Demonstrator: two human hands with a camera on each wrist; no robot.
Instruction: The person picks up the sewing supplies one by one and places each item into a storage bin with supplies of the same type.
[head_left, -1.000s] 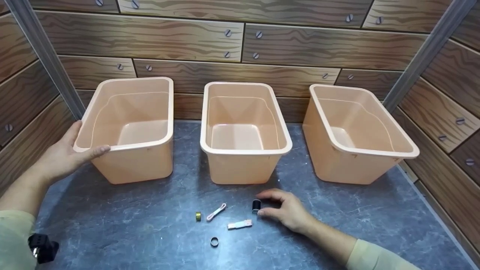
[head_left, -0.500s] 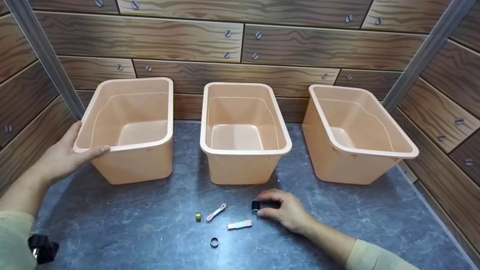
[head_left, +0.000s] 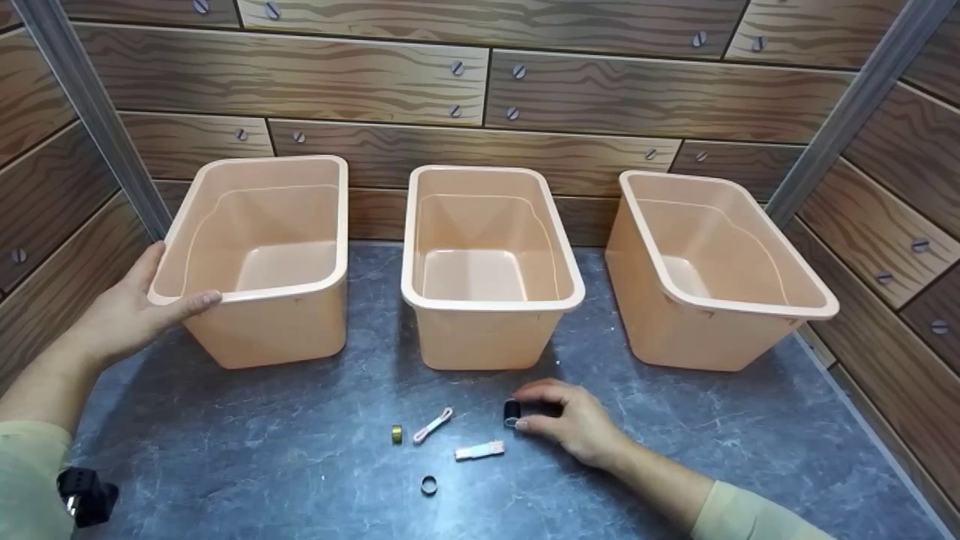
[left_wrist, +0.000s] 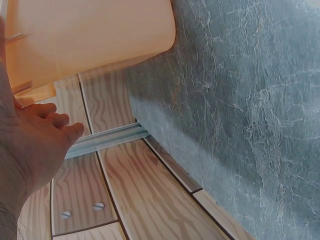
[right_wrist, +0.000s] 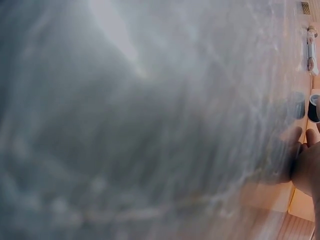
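Observation:
My left hand (head_left: 124,307) grips the left peach plastic bin (head_left: 266,330) at its near left corner. The thumb lies over the front rim, and the other fingers are at the outer side, partly hidden in the head view. In the left wrist view, curled fingertips show beneath the rim. A spool of black thread (head_left: 511,413) stands on the table, with my right hand (head_left: 577,424) pinching it between thumb and forefinger. Left of it lie a folded pale ribbon (head_left: 480,450), a bundled pinkish cord (head_left: 433,425), a small gold roll (head_left: 397,433) and a dark ring (head_left: 428,485).
Two more peach bins, one in the middle (head_left: 491,337) and one at the right (head_left: 712,337), stand along the back. All three bins look bare inside. Wood-print walls (head_left: 300,75) enclose the blue-grey marbled table (head_left: 262,450).
The spool has tipped very slightly between my right fingers. Both hands and the other things stay where they were.

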